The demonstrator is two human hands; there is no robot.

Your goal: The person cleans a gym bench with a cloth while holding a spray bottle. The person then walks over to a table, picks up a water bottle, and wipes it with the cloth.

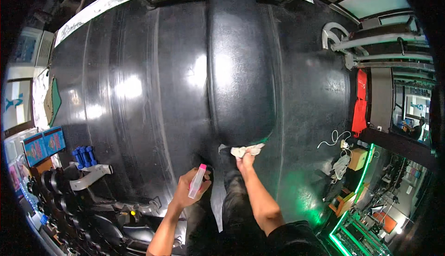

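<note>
My left hand (191, 186) is wrapped around a spray bottle with a pink and clear head (198, 183); the bottle's body is hidden under my fingers. In my right hand (245, 161) is a crumpled white cloth (247, 150), held against the near end of a padded black bench (243, 92). The bench pad runs away from me to the top of the view, and ceiling light glares on its smooth cover.
Black rubber mat flooring (132, 64) surrounds the bench. Blue dumbbells (84, 157) stand at left, above a rack of black dumbbells (62, 197). On the right are a red cloth (360, 103), a white cable (332, 138), a cardboard box (358, 159) and metal gym equipment (379, 44).
</note>
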